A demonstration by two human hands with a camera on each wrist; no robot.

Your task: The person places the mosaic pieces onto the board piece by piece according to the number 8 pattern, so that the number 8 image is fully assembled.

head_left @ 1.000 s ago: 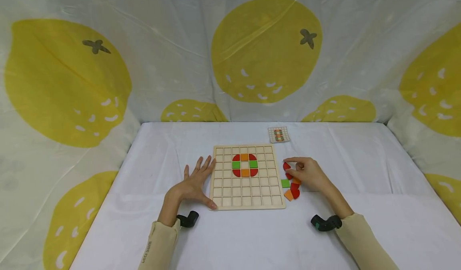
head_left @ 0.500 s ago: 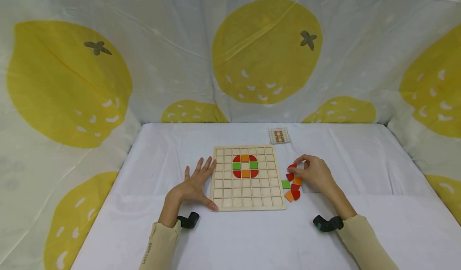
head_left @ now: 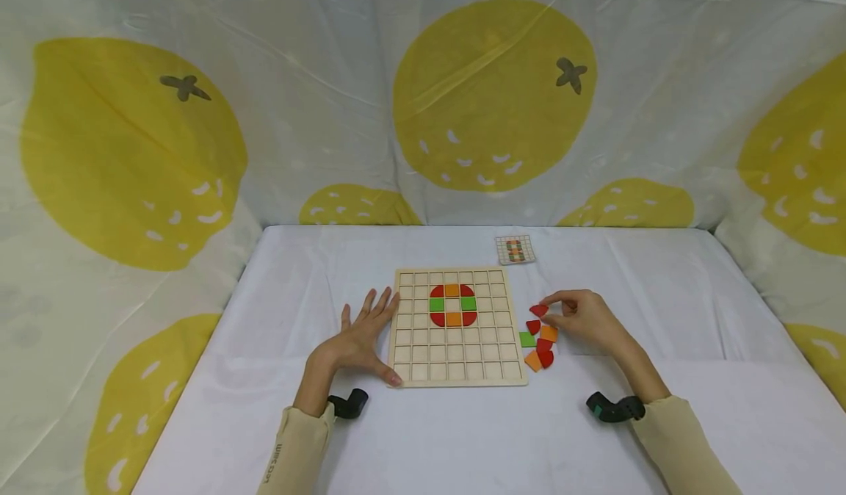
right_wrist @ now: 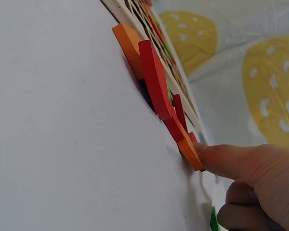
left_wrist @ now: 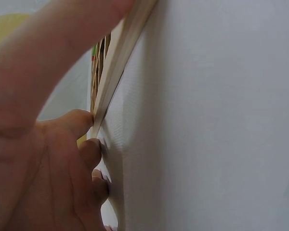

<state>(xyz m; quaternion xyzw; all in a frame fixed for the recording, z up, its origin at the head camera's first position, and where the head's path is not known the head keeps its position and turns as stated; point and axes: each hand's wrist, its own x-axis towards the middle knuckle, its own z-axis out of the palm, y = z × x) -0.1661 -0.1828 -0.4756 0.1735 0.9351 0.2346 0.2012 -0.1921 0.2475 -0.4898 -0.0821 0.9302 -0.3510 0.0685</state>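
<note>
Right of the gridded board (head_left: pixel 456 353), pinching a red piece (head_left: pixel 538 310) in the right hand (head_left: pixel 584 317); at the board's left edge, resting the wide-spread left hand (head_left: pixel 355 342); showing a green piece (right_wrist: pixel 214 220) to the right wrist view alone, a patterned card (head_left: pixel 515 250) to the head view alone

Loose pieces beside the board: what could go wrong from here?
The loose pieces lie bunched, so the right hand may nudge others while handling the farthest red piece. The left hand touches the side of the board; a push there might shift it.
</note>
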